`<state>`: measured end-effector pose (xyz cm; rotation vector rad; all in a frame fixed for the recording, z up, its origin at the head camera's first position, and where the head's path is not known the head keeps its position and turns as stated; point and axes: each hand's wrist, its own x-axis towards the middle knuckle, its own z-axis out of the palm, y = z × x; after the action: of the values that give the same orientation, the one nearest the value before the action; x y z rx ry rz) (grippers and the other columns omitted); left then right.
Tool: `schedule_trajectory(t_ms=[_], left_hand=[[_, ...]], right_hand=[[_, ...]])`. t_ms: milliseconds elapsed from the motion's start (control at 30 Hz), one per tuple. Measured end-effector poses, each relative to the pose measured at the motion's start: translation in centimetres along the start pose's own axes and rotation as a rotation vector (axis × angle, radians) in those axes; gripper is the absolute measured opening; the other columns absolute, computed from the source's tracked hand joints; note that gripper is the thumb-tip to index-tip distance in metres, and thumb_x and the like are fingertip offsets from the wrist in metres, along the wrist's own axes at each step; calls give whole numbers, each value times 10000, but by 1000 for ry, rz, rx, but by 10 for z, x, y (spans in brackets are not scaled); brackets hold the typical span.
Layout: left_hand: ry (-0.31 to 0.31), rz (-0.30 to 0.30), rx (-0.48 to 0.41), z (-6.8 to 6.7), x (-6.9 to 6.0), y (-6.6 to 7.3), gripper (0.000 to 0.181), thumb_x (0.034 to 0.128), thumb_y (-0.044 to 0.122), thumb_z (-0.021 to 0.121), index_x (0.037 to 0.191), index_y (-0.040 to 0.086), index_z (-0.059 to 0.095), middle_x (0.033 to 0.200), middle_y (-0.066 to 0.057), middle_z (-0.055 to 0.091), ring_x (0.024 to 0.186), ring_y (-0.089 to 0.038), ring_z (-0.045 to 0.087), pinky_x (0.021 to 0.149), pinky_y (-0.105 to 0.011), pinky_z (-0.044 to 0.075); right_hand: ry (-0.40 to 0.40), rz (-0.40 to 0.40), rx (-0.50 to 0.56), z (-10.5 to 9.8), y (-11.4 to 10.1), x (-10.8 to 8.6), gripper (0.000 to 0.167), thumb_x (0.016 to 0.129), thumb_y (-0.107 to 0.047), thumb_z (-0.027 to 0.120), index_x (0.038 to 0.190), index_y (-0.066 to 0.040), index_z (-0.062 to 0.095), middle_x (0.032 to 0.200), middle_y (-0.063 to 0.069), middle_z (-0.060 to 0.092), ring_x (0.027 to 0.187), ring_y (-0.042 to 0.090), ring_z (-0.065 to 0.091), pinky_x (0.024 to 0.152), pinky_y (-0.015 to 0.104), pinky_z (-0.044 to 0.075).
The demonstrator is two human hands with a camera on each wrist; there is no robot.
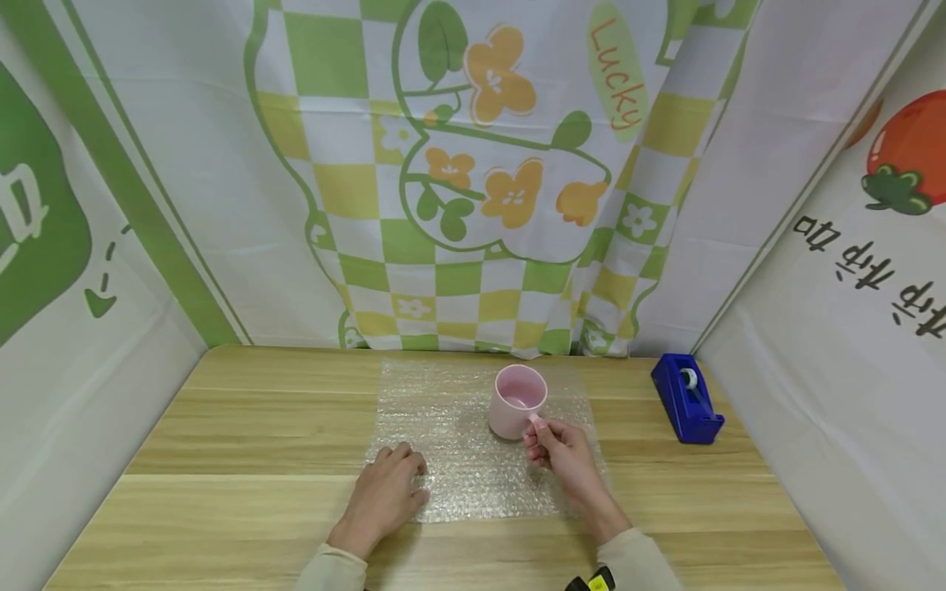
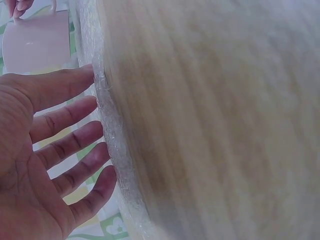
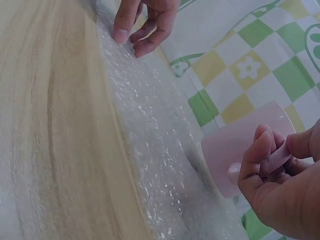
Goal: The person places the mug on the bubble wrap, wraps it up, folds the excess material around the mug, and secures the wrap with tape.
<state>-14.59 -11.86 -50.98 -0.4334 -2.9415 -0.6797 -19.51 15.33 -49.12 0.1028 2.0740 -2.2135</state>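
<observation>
A pink mug (image 1: 510, 410) stands over the right half of a clear bubble wrap sheet (image 1: 458, 484), mouth up. My right hand (image 1: 565, 460) grips its handle, fingers curled through it and thumb on top, as the right wrist view shows. A dark shadow lies by the mug's base; whether the base touches the sheet I cannot tell. At the sheet's left edge, my left hand (image 1: 384, 497) rests with spread, slightly bent fingers. In the left wrist view its fingertips (image 2: 102, 177) touch the bubble wrap and nothing lies in the palm.
A blue tape dispenser (image 1: 687, 402) with a roll of tape sits at the right rear of the wooden table (image 1: 259, 435). Printed cloth (image 1: 355, 189) hangs behind the table's back edge, and cloth walls flank both sides.
</observation>
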Motion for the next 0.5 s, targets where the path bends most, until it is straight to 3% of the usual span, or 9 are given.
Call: schedule_trajectory(t_ms=[500], left_hand=[[12, 5, -6, 0, -1, 0, 283, 749, 174, 869, 966, 90, 708, 950, -20, 592, 913, -265, 556, 740, -480, 539]], right_hand=[[-49, -12, 2, 22, 6, -3, 281, 1056, -101, 530, 982, 158, 608, 799, 59, 623, 640, 88, 566, 561, 189, 491]])
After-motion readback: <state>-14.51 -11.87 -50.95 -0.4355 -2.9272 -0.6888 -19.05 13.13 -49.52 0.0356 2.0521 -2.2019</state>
